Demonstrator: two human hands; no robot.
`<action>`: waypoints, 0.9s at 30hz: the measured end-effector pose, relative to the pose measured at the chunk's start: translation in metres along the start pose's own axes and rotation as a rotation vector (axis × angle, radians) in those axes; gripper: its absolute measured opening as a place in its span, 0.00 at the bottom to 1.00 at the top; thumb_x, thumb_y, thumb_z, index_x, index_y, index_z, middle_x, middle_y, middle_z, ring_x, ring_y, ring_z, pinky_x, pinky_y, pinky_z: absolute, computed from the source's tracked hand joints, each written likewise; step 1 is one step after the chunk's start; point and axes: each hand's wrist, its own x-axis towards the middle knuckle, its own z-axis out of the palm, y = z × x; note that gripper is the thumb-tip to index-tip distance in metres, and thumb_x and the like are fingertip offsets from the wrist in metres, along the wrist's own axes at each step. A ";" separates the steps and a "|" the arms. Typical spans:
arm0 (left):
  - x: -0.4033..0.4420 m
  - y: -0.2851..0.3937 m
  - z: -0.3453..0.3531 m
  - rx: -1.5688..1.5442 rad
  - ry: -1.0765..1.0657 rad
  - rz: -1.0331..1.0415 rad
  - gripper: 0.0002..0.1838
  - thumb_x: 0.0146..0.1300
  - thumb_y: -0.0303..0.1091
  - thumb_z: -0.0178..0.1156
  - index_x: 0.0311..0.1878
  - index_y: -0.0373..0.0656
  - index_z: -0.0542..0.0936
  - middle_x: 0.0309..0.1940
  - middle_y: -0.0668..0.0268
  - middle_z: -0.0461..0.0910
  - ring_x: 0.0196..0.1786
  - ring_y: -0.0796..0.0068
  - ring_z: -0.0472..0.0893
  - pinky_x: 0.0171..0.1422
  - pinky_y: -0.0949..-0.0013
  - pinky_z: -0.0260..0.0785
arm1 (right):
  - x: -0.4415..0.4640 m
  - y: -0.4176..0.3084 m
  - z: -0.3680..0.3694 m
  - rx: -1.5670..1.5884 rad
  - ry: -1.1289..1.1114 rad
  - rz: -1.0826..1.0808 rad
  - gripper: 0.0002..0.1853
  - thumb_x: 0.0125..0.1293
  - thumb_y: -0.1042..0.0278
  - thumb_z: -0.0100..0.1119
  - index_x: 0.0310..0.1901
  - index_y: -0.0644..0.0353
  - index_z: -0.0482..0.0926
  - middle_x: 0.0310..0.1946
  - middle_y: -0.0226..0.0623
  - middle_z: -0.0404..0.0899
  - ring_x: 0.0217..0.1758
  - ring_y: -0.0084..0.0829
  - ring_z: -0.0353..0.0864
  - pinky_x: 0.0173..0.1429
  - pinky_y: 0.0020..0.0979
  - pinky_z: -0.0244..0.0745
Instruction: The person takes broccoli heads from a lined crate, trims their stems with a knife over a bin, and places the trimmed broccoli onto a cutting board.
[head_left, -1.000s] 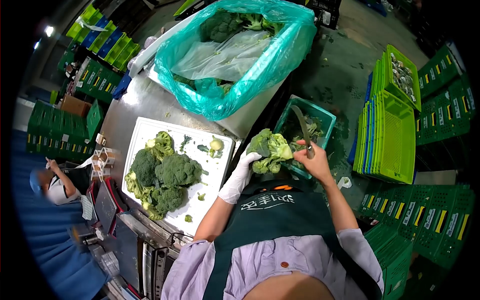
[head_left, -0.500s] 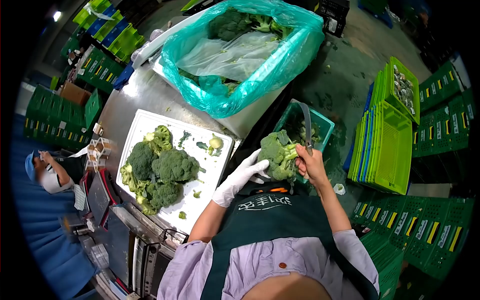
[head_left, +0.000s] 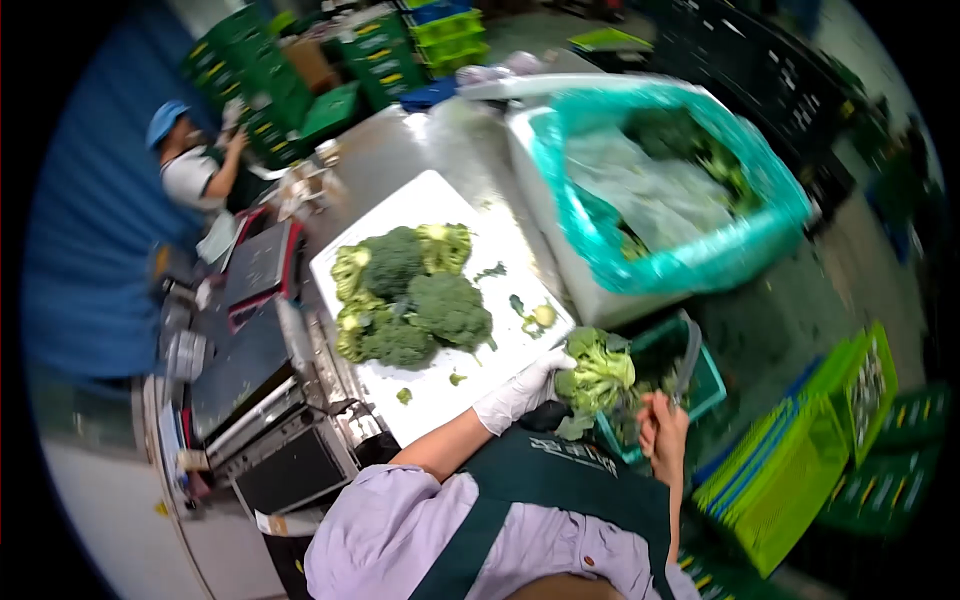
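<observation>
My left hand (head_left: 522,392), in a white glove, grips a broccoli head (head_left: 600,370) from its left side, with the pale stalk side showing. Bare and curled, my right hand (head_left: 662,435) holds a curved knife (head_left: 688,358), blade pointing up, just right of that broccoli. Several broccoli heads (head_left: 450,310) lie bunched on a white board (head_left: 445,200) to the left, near small scraps and a pale cut piece (head_left: 544,316). Below the knife, a teal crate (head_left: 712,385) holds leafy trimmings.
A white box lined with a teal bag (head_left: 590,240) holds broccoli beyond the board. Lime green crates (head_left: 790,480) stand at the right. Scales (head_left: 265,265) are at the left; beyond them is a person in a blue cap (head_left: 190,175). Green crates (head_left: 240,70) are stacked behind.
The view has swung left. The broccoli in my left hand has turned to show its stalk side, and my right hand has come off it, still holding the knife.
</observation>
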 end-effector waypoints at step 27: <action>0.033 0.328 -0.206 1.614 1.393 0.282 0.43 0.37 0.42 0.71 0.60 0.52 0.63 0.57 0.54 0.65 0.61 0.49 0.69 0.60 0.53 0.68 | 0.022 0.021 -0.020 -0.193 0.091 0.284 0.14 0.62 0.53 0.61 0.29 0.55 0.76 0.13 0.25 0.67 0.10 0.19 0.61 0.12 0.20 0.51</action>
